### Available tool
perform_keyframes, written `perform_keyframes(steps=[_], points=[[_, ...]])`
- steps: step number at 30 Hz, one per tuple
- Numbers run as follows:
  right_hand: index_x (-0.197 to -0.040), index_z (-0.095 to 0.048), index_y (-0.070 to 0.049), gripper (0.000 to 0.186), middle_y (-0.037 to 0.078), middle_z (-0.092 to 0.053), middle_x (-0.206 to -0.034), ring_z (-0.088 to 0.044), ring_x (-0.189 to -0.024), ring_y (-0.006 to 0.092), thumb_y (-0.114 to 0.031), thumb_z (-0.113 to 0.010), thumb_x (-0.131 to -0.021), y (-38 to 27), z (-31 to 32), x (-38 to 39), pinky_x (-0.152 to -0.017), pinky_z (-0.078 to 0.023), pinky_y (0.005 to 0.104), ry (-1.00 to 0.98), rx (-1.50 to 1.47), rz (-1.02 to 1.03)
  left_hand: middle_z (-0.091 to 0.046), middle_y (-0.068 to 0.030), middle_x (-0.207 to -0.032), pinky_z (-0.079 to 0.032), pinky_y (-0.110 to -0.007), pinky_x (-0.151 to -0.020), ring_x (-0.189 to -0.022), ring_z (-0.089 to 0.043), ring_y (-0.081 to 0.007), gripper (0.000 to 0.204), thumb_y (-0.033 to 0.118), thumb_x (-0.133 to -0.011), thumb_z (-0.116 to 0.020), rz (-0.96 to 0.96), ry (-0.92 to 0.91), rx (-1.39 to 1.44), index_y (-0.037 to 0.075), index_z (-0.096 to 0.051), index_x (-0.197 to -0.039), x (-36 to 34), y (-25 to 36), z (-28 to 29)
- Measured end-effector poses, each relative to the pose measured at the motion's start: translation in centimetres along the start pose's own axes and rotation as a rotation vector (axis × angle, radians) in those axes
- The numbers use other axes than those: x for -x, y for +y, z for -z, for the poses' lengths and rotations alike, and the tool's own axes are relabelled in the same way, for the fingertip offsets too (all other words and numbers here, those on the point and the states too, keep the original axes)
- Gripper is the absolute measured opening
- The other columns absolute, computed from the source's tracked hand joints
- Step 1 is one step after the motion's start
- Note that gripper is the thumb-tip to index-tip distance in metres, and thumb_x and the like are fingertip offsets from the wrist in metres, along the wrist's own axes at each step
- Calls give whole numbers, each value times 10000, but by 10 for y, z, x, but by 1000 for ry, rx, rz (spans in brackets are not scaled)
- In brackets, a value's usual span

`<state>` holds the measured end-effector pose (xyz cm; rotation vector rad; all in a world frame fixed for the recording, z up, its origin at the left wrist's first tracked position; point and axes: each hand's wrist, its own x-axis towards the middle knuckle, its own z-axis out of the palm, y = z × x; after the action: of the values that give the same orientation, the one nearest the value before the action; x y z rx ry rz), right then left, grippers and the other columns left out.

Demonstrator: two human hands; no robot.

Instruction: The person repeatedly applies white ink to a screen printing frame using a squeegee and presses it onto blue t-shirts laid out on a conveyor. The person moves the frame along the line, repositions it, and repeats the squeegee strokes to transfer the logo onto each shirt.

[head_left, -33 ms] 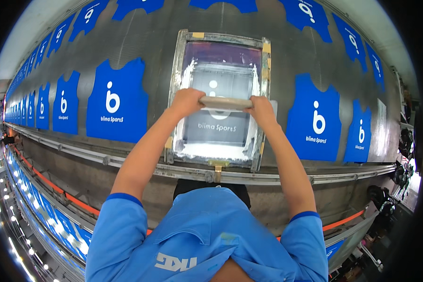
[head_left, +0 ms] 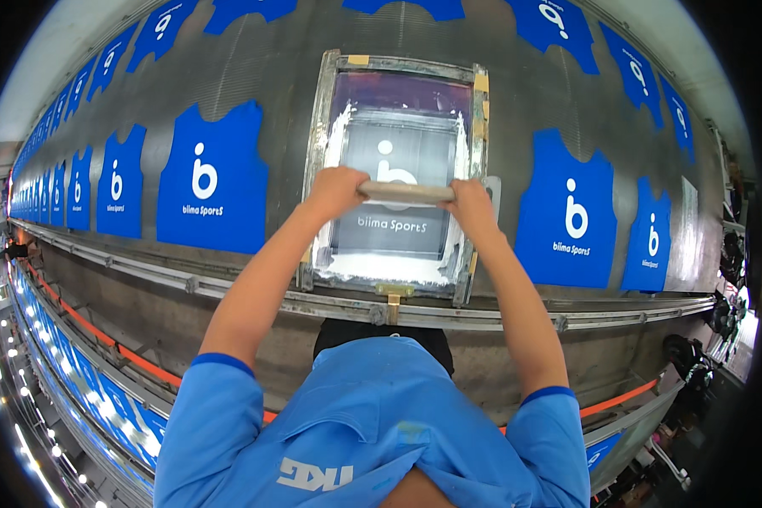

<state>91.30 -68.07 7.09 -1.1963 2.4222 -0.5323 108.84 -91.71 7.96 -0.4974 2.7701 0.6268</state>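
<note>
A screen-printing frame (head_left: 315, 127) with taped corners lies on the grey printing table. White ink streaks its inside edges, with a purple band at the far end and a pale printed design showing through the mesh. Across its middle is a long squeegee (head_left: 406, 192). My left hand (head_left: 337, 190) is closed on the squeegee's left end, and my right hand (head_left: 471, 203) grips its right end. Flat blue garment panels (head_left: 237, 203) (head_left: 538, 229) with white logos and lettering lie on either side of the frame.
More blue panels (head_left: 114, 203) run along the table (head_left: 288, 127) in rows. A metal rail (head_left: 601, 311) follows the near edge, with an orange strip (head_left: 614, 398) below it. Another lit row of panels is at lower left, and dark machinery (head_left: 686, 356) is at the right.
The squeegee, held in both my hands, has moved slightly toward me within the frame. The surrounding scene has shifted a little in view.
</note>
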Motion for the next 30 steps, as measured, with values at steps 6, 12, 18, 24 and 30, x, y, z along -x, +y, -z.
perform_keyframes(steps=[6, 12, 18, 24, 30], points=[[-938, -628, -30, 283, 142, -653, -888, -592, -930, 339, -129, -809, -744, -18, -32, 110, -811, -514, 449, 109, 9, 95, -707, -44, -826, -522, -446, -771, -843, -676, -285, 88, 230, -802, -732, -68, 121, -25, 175, -715, -870, 101, 24, -54], [-966, -634, -53, 325, 117, -673, -902, -602, -937, 318, -250, -808, -774, -4, -32, 109, -825, -521, 432, 110, 4, 245, -718, -58, -859, -530, -412, -782, -883, -680, -291, 307, 397, -797, -771, -264, 359, -151, 145, -714, -963, 103, 29, -58], [-1017, -711, -21, 574, 170, -719, -906, -679, -921, 339, -540, -772, -778, 3, -12, 62, -809, -547, 450, -300, 53, 9, -670, -122, -712, -530, -449, -676, -735, -678, -336, 576, 657, -818, -682, -52, -7, -65, 88, -709, -903, 48, 44, -56], [-1121, -712, -27, 610, 167, -720, -885, -697, -893, 291, -526, -795, -780, 12, 1, 9, -769, -539, 395, -694, -36, -26, -717, -151, -789, -511, -435, -692, -768, -689, -308, 639, 659, -692, -804, -41, -359, 265, 47, -747, -868, 0, 9, -51], [-1173, -673, -70, 465, 127, -705, -920, -673, -864, 243, -401, -757, -857, 40, 47, -16, -783, -522, 371, 230, -426, -270, -710, -124, -795, -492, -430, -681, -789, -676, -311, 532, 587, -733, -801, -110, 76, 236, 85, -734, -895, -78, 0, 39]])
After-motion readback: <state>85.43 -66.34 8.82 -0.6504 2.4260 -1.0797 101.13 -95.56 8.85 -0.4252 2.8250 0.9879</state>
